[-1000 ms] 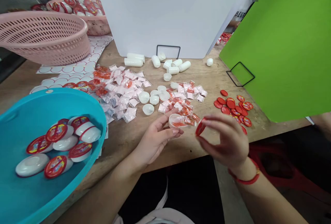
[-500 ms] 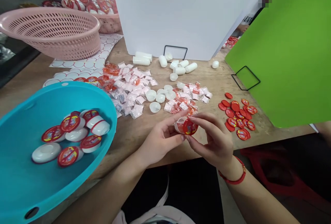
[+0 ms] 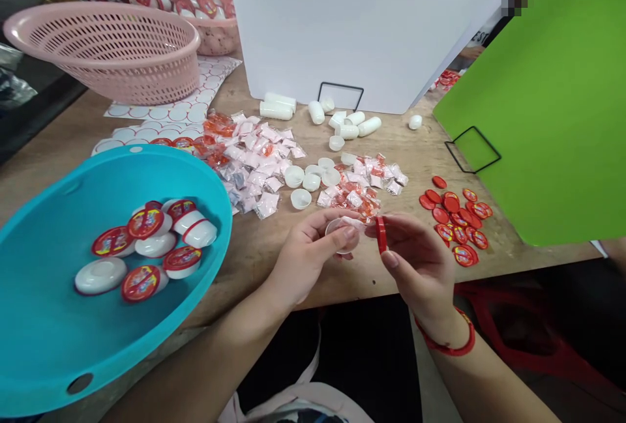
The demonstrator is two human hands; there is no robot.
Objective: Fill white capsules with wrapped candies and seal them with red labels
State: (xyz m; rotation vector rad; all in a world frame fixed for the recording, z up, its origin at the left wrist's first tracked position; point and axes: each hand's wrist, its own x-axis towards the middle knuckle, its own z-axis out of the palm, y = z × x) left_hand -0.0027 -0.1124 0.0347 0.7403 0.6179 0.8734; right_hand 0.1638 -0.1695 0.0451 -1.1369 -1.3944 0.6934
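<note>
My left hand is closed around a small white plastic cup, its thumb across the side; something pale sticks out at the cup's mouth. Just right of it, my right hand pinches a round red lid on edge between thumb and fingers, apart from the cup. Beyond my hands lie several white cups and small clear packets with pink and orange contents. More red lids, some with printed tops, lie scattered to the right.
A blue basin at left holds several lidded cups. Behind it stand a pink basket and a filled pink basket. Stacked white cups lie before a white board. A green board stands at right.
The red lid has come away from the cup. My right hand has moved slightly right with the lid, while my left hand keeps the cup. The view has shifted a little.
</note>
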